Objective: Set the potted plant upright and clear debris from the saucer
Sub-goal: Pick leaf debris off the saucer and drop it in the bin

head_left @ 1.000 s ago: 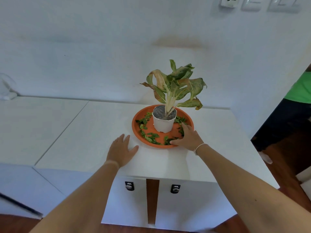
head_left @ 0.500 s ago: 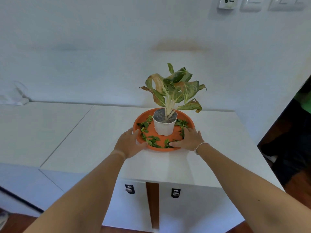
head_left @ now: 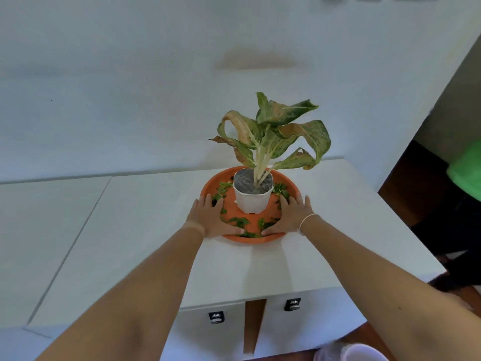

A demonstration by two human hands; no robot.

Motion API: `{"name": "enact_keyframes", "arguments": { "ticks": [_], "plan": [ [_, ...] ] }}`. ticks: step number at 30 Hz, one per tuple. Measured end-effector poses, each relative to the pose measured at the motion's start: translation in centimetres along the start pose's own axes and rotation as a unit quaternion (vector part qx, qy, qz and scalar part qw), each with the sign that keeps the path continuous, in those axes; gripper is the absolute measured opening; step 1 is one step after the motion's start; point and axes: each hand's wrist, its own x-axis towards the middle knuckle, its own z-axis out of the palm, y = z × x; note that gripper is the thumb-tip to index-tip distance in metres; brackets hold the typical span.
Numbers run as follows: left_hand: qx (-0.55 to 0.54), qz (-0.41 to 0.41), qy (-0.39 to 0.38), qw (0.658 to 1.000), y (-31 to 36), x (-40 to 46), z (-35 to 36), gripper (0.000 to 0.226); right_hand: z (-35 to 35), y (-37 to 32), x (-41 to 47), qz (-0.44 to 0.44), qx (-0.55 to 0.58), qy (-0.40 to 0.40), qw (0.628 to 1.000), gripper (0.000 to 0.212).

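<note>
orange plastic saucer [head_left: 250, 239] sits on the white surface [head_left: 145, 230] near its front edge, and i have both hands on it. my left hand [head_left: 210, 217] lies over the saucer's left rim with the fingers spread flat and the thumb reaching along the near edge; my right hand [head_left: 289, 216] mirrors it on the right rim, thumb pointing inward along the same edge. neither grip is closed around anything, both palms simply press open against the rim. a thin white band circles my right wrist. the white pot [head_left: 252, 198] stands upright in the middle of the saucer, between my hands, dark soil showing at its top, and the plant [head_left: 273, 134] rises from it with drooping, partly browned leaves. green leaf scraps [head_left: 240, 222] lie scattered on the saucer floor around the pot, some just beside my fingers.
</note>
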Motion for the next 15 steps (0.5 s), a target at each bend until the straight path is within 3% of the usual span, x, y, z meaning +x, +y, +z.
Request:
{"name": "enact_keyframes", "arguments": {
  "ticks": [7,15],
  "plan": [
    [0.061,0.017,-0.012,0.998,0.1,1.3,0.1,0.118,0.1,-0.6,-0.3,-0.004,-0.017,0.033,0.999,0.116],
    [-0.012,0.016,0.005,1.000,1.2,1.2,0.7,0.101,0.2,-0.9,-0.6,-0.047,0.039,0.078,0.995,0.053]
  ]
}}
